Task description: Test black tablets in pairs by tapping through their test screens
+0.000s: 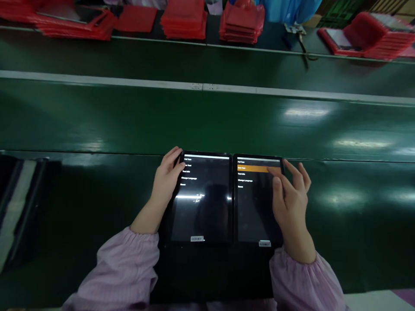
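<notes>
Two black tablets lie side by side on the dark green bench, both lit with a text menu in white letters. At the upper left edge of the left tablet [204,207], my left hand [166,177] is closed round the rim, its thumb over the screen and its fingers along the side. My right hand [292,196] hovers over the right tablet [254,211], index finger on or just above an orange highlighted menu row, the other fingers spread. A small white label sits near the bottom of each tablet.
Stacks of red pouches [183,19] line the raised shelf at the back, with another red stack [372,36] at the far right. Dark flat items [16,203] stand at the left edge. A person's blue garment [288,11] shows beyond the shelf.
</notes>
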Motion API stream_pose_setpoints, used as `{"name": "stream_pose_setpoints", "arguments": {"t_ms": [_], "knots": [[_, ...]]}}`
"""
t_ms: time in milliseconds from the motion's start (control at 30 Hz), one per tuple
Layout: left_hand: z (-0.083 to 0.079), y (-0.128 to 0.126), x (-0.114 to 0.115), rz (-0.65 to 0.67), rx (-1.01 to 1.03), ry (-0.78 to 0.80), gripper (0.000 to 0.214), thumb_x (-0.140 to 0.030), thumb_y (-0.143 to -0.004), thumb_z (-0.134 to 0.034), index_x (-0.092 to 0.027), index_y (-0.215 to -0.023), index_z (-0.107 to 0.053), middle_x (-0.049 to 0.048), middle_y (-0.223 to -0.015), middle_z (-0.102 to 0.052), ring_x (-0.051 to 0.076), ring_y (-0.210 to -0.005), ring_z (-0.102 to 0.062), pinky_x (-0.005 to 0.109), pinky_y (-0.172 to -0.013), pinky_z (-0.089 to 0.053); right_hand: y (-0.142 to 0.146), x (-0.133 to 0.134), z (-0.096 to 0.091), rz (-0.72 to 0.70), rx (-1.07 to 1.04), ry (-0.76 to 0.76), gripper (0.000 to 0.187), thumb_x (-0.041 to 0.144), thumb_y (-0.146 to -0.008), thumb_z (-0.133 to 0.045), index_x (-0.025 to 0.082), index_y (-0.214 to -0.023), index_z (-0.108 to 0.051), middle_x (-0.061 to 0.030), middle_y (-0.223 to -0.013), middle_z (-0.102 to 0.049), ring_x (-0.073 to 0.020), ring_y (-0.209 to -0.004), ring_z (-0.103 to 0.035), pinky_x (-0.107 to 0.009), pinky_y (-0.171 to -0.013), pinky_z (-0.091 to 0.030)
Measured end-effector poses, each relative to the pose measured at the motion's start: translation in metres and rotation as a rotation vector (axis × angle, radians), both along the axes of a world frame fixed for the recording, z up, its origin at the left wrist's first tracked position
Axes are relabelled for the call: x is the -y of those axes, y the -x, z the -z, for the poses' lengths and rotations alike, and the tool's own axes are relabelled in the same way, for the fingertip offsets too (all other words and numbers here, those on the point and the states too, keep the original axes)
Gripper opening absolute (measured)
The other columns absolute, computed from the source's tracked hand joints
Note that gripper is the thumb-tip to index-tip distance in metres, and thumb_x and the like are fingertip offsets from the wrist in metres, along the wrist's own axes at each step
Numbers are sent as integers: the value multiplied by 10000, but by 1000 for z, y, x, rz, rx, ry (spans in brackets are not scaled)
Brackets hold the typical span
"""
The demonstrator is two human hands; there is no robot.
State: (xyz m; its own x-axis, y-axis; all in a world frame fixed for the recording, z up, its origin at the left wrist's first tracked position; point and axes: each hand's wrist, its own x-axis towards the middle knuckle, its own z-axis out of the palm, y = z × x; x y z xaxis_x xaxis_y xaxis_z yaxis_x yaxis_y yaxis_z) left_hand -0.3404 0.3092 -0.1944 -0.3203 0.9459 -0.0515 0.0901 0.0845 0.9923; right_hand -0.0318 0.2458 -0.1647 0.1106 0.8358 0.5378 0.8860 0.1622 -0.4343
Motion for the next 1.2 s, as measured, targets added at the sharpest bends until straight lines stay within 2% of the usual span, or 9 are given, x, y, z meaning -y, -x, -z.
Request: {"name": "stream_pose_setpoints", "arguments": {"t_ms": [167,367,600,733,1000,1100,1200], "knots": [[1,-3,-1,-3,-3,8,401,-227,-768,-750,-287,-1160,-814,61,-1545,-645,329,-1534,-524,525,-1325,-363,-3,3,-8,22,-1,-19,449,429,-1137,-440,278,-1112,-862,-104,-1373,-748,-388,-1451,-560,-689,-1156,-488],[-3,-2,6,-59,141,18,328,-229,-754,-746,-302,-1057,-848,41,-1495,-711,335,-1545,-513,531,-1326,-356,-5,7,-15,-122,-1,-30,373,301,-1100,-540,277,-973,-890,-82,-1233,-816,-353,-1347,-656,-590,-1034,-605],[2,7,44,-24,162,44,285,-263,-820,-768,-355,-1073,-860,18,-1480,-723,337,-1577,-472,542,-1352,-294,-3,9,-8,-184,33,32,378,312,-1111,-512,290,-1059,-886,-95,-1355,-765,-353,-1434,-580,-617,-1083,-588],[1,6,48,-45,147,58,266,-290,-815,-775,-324,-1066,-856,42,-1488,-716,355,-1561,-491,558,-1342,-306,-4,9,-5,-183,42,59,390,348,-1117,-512,275,-1053,-889,-109,-1392,-751,-384,-1475,-539,-661,-1101,-573],[-3,2,37,-14,88,95,450,-294,-729,-822,-258,-1177,-807,102,-1582,-634,361,-1534,-524,538,-1329,-328,-2,9,-15,-141,-25,-50,382,306,-1119,-515,213,-1036,-876,-126,-1228,-814,-326,-1283,-714,-501,-966,-654],[-7,2,41,-87,193,117,369,-316,-722,-836,-252,-1086,-828,104,-1542,-672,370,-1519,-542,534,-1321,-343,-2,14,-21,-135,-87,-55,392,301,-1123,-501,209,-1041,-873,-119,-1206,-818,-293,-1257,-736,-458,-987,-646],[-12,-1,56,-160,273,125,341,-406,-731,-831,-251,-1035,-829,114,-1411,-758,381,-1490,-571,553,-1294,-383,-16,22,-22,-67,-164,-10,405,368,-1120,-502,230,-1045,-875,-108,-1221,-814,-280,-1223,-754,-446,-992,-638]]}}
